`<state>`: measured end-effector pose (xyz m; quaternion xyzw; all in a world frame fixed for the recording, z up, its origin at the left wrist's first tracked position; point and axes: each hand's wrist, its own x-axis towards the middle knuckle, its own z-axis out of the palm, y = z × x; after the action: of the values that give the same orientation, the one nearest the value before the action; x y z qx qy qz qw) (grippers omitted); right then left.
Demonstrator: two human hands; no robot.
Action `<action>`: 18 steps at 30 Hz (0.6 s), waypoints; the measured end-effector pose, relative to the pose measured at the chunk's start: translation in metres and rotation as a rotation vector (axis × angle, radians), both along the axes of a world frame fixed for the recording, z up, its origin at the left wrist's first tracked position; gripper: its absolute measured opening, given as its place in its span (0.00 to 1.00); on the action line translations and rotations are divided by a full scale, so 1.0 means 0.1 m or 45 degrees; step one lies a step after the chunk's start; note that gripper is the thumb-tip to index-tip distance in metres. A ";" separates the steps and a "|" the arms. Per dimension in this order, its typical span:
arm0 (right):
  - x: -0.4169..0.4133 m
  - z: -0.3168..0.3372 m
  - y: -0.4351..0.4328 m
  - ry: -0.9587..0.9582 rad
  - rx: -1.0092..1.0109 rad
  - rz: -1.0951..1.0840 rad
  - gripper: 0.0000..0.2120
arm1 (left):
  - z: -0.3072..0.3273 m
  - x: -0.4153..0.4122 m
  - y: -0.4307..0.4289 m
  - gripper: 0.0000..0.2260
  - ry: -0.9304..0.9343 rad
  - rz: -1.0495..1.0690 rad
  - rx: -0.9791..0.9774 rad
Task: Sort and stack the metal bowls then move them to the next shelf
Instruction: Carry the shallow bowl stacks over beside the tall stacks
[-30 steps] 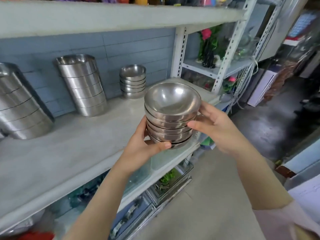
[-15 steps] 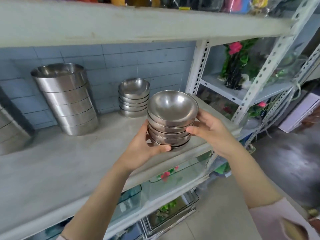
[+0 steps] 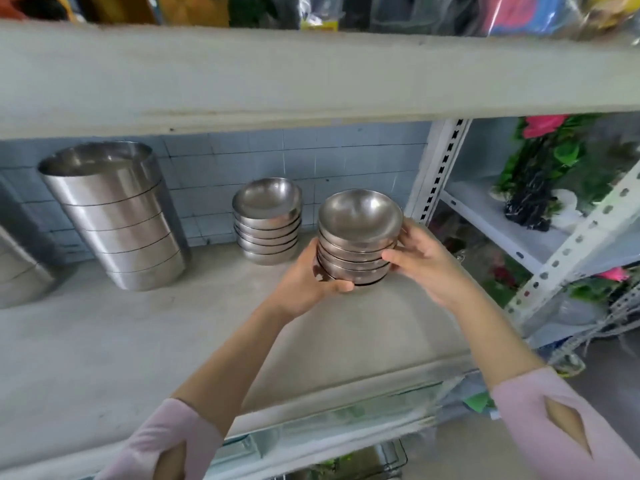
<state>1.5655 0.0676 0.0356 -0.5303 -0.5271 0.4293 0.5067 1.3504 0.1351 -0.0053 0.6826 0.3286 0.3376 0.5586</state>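
The left hand point(image 3: 304, 282) is cupping the lower left side of a stack of small metal bowls point(image 3: 358, 237), its thumb curling under the bottom rim, while the right hand point(image 3: 422, 261) is gripping the opposite side with its fingers curled round the upper bowls. The bowls are round, shallow and smooth, of dull-shining steel, nesting so that only their rims are showing as thin bands; the top one is tilting its hollow toward the camera. The stack is sitting low over the right rear part of the shelf point(image 3: 138, 341), though whether its base is touching the surface cannot be told. Just beside it to the left, a second stack of like bowls point(image 3: 268, 223) is standing against the back. Further left, a tall stack of wide, straight-walled steel containers point(image 3: 117, 220) is leaning slightly, and part of another steel stack point(image 3: 17, 268) is showing at the left edge. Pink sleeves point(image 3: 561, 420) are covering both upper forearms. The shelf is a pale grey, matte board with faint scuffs, and an upper board point(image 3: 311, 74) of the same grey is running overhead, carrying blurred coloured packages. Pale blue tiles point(image 3: 346, 157) are lining the wall behind. A white perforated metal upright point(image 3: 440, 168) is bounding the shelf on the right, and beyond it a neighbouring shelf point(image 3: 502, 230) is holding green foliage with pink flowers point(image 3: 543, 168).
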 end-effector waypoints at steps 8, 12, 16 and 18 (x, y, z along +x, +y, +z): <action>0.45 -0.16 0.82 0.146 -0.131 0.194 0.36 | -0.18 0.38 0.44 0.33 0.066 0.243 -0.037; 0.50 -0.16 1.05 0.129 -0.109 0.273 0.32 | -0.26 0.42 0.61 0.35 0.207 0.345 0.036; 0.53 -0.13 1.21 0.071 -0.072 0.335 0.24 | -0.24 0.47 0.76 0.41 0.376 0.400 0.133; 0.54 -0.14 1.24 0.059 -0.061 0.341 0.23 | -0.22 0.49 0.80 0.41 0.418 0.402 0.169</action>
<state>1.6190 0.1919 0.0221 -0.4570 -0.5709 0.5177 0.4441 1.3990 0.2152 -0.0270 0.7036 0.4948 0.3262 0.3920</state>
